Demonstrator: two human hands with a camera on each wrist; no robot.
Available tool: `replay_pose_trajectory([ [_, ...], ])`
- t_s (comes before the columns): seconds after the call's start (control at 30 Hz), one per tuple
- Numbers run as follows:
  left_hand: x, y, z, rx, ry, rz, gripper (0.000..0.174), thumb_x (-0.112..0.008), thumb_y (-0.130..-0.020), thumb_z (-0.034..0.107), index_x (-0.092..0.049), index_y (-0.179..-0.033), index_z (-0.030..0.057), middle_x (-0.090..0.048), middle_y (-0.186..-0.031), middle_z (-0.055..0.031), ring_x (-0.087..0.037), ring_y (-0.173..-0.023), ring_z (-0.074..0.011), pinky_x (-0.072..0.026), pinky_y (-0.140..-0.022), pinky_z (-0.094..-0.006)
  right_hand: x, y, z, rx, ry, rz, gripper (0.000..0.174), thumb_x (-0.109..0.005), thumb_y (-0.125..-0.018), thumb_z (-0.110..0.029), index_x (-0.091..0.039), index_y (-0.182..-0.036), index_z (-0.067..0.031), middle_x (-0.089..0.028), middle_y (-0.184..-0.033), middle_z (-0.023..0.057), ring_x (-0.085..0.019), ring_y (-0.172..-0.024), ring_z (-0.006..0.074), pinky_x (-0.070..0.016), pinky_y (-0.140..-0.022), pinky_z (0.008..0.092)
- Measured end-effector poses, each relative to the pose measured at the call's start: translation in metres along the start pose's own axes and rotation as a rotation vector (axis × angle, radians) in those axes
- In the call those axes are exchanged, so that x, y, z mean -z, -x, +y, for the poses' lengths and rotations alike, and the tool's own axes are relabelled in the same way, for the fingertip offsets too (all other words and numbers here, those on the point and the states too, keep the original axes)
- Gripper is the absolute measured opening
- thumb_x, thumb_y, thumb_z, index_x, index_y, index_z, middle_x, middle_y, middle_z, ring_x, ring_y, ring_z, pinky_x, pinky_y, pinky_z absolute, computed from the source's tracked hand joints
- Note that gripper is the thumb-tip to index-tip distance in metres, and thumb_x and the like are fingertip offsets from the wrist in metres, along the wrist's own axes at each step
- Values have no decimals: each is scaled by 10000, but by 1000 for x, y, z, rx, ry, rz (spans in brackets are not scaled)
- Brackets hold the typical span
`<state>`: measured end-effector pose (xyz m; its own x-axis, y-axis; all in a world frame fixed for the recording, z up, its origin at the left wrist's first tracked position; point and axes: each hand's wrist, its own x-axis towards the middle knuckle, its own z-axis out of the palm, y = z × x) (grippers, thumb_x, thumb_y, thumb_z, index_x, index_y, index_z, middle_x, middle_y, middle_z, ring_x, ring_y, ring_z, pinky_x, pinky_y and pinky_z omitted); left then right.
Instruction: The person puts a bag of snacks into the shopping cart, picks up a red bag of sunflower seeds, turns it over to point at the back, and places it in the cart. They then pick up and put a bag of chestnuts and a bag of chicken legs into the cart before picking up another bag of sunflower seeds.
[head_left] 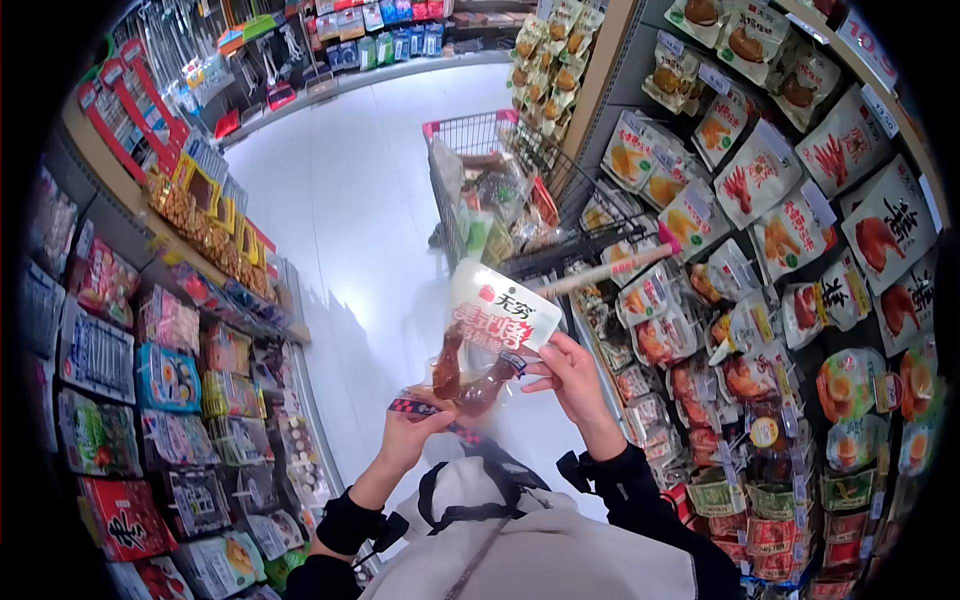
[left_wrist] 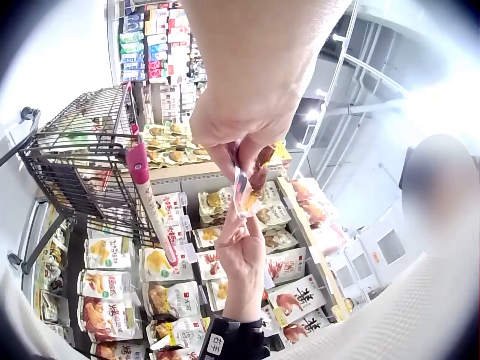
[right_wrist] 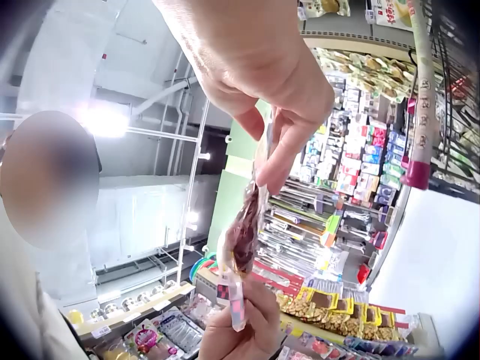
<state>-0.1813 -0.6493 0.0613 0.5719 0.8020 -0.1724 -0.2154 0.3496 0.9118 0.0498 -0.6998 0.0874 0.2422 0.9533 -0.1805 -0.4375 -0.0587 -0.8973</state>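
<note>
A clear pack of brown drumsticks (head_left: 447, 372) with a white top printed in red and black is held up in front of the chest. My left hand (head_left: 408, 438) pinches its lower corner, by a dark checked strip, between thumb and fingers. At the right edge my right hand (head_left: 572, 385) grips the pack with thumb and fingertips. In the left wrist view the pack (left_wrist: 259, 176) is seen nearly edge-on, spanning both hands. The right wrist view shows the dark meat (right_wrist: 244, 232) through the film, right hand above and left hand below.
A shopping cart (head_left: 475, 125) with bagged goods stands ahead, its pink-ended handle (head_left: 625, 262) towards me. Hanging packs of meat snacks (head_left: 755, 170) line the right shelf. Snack packs (head_left: 95, 350) fill the left shelf. Pale floor (head_left: 350, 170) runs between them.
</note>
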Motion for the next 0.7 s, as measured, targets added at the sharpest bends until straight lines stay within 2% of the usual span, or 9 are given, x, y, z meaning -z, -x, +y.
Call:
replay_pose_trajectory([
  [0.1,2,-39,12,-31,27,42,142,-645,-711,16,-558,-818,-16,-601,-784,-81,-588,-695,-139,-497,-628,-251,17,-28,-21,42,-7,-6,369,-458,-866,-197,-420,-1167,12,-572,-1008,158,-620,-762,222,-532,-585,287],
  [0.23,4,-80,32,-90,47,74,153,-648,-709,16,-561,-832,-12,-606,-776,-79,-594,-703,-148,-497,-633,-254,55,-60,-24,56,134,150,322,-412,-886,-230,-461,-1096,10,-592,-954,162,-627,-759,223,-517,-565,251],
  [0.3,1,-95,44,-89,89,127,159,-647,-712,20,-561,-842,-11,-608,-772,-78,-597,-707,-152,-496,-640,-256,78,-71,-17,-43,215,227,314,-407,-887,-272,-493,-1042,-12,-606,-921,139,-626,-722,194,-508,-569,251],
  [0.4,13,-121,52,-125,56,94,198,-647,-720,48,-549,-880,-15,-607,-820,-87,-599,-736,-159,-494,-662,-261,111,-80,-2,-218,351,314,345,-404,-884,-333,-506,-1011,-29,-610,-913,118,-618,-701,172,-504,-594,273],
  [0.5,21,-151,60,-196,97,104,196,-646,-717,57,-546,-873,-8,-604,-838,-90,-599,-745,-162,-492,-660,-265,124,-87,15,-299,287,382,363,-418,-880,-347,-490,-1034,-26,-608,-918,111,-617,-709,176,-492,-564,261],
  [0.53,28,-162,60,-190,93,125,196,-637,-723,48,-522,-878,14,-595,-815,-84,-602,-739,-175,-504,-663,-285,123,-89,19,-317,245,413,369,-424,-875,-352,-475,-1053,-33,-595,-943,117,-617,-731,190,-504,-586,283],
  [0.7,66,-227,73,-157,94,116,187,-596,-759,30,-486,-908,49,-590,-815,-75,-605,-746,-176,-517,-681,-302,109,-118,45,-202,60,544,342,-448,-868,-327,-449,-1056,-41,-562,-1002,128,-603,-805,212,-520,-651,323],
])
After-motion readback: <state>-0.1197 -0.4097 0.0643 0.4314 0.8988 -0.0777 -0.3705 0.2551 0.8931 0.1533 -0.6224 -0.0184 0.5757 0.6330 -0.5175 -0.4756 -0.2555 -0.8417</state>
